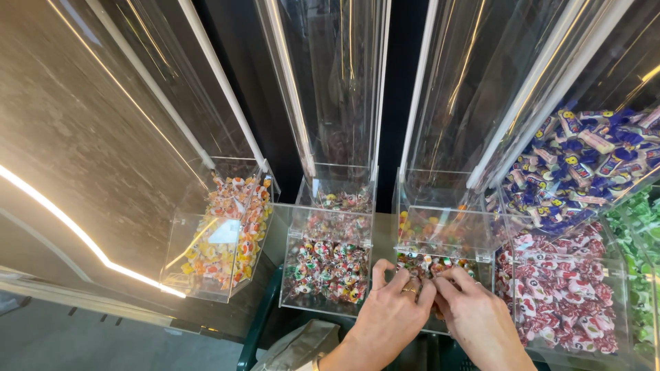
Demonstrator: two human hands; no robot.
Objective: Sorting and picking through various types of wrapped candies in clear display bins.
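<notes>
Both of my hands reach into the open front of a clear plastic candy bin (447,227) filled with multicoloured wrapped candies (430,263). My left hand (392,309), with a ring on one finger, has its fingers curled among the candies at the bin's mouth. My right hand (474,312) sits right beside it, touching it, fingers also bent into the candies. Whether either hand has a candy pinched in its fingertips is hidden.
More clear bins stand in a row: orange and yellow candies (230,233) at left, red-green-white candies (328,264) in the middle, pink-white candies (567,288), blue-wrapped candies (584,158) and green candies (639,240) at right. A beige bag (299,347) lies below.
</notes>
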